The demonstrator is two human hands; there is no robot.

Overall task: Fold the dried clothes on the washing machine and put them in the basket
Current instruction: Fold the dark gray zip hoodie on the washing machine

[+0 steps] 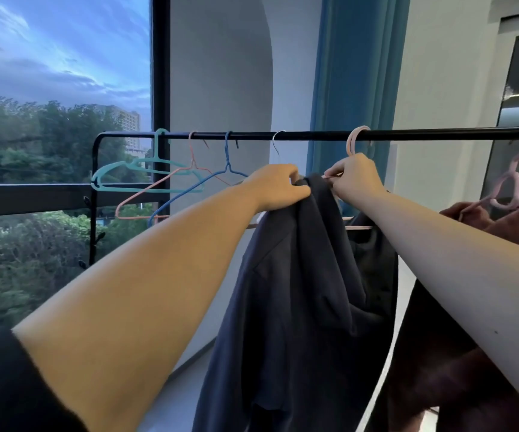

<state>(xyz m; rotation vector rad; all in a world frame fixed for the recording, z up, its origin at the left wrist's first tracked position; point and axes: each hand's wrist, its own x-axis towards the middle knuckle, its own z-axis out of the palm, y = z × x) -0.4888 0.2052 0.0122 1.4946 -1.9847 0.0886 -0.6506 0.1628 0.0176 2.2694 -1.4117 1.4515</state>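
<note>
Early stage: your left hand (278,185) grips the navy garment (308,291) at its top, fingers curled into the cloth; your right hand (358,177) pinches its pink hanger (349,141) under the rail (439,134). Garment not yet off, maroon garment (517,226) also hung; nothing folded, basket not in view

Empty hangers (170,179) crowd the rail's (423,134) left end.
</note>
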